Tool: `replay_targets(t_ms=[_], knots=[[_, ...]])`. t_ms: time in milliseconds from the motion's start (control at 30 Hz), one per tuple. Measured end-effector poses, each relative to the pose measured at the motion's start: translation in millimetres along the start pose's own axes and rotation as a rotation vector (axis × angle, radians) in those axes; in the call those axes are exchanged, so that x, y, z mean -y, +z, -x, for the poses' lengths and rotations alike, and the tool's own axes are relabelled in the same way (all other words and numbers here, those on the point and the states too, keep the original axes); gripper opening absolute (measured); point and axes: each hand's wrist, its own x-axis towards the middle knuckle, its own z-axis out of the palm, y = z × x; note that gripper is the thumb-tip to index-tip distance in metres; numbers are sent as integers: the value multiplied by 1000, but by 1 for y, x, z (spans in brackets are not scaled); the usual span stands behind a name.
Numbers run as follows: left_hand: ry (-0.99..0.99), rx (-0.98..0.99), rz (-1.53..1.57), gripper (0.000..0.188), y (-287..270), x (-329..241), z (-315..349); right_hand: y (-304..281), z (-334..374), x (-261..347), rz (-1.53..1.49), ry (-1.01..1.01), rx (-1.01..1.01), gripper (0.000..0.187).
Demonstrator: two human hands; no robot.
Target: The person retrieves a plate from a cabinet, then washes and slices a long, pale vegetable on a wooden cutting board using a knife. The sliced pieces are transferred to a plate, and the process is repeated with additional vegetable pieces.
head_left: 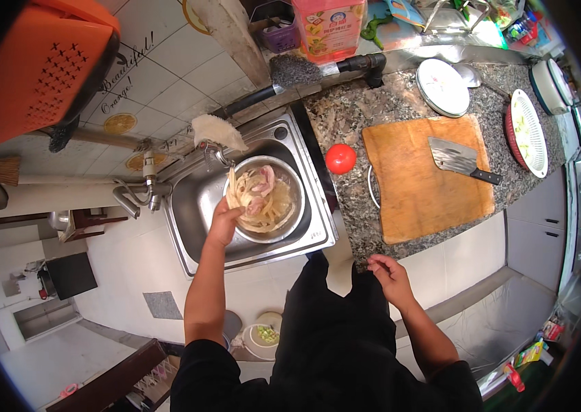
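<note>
At the sink (184,199), my left hand (224,221) reaches over the rim of a round metal bowl (296,218). Its fingers are closed on pale, yellowish strips of what looks like raw meat (254,196), with pinkish pieces among them; the fingertips are partly hidden. Cloudy liquid shows in the bowl, which sits inside the basin. My right hand (388,272) hangs by the counter's front edge, fingers loosely curled and holding nothing. A red tomato (340,158) lies on the granite counter near the sink. Right of it, a cleaver (454,156) rests on a wooden cutting board (421,199).
A faucet (215,154) with a pale cloth (218,132) stands over the basin. Farther back are a stack of white plates (443,88) and a ladle (469,75). A red-and-white colander (528,134) sits right of the board. An orange basket (43,69) hangs at upper left.
</note>
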Motion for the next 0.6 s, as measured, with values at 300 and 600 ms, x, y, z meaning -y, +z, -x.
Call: replay_targets(t_ms=[300,600], knots=[[104,63,-546,49,89,-81,72,-60,0,23,102,-158,50,26],[423,289,-1102,41,323,-154,52,-269,-41,63,885,-553,-462,38]])
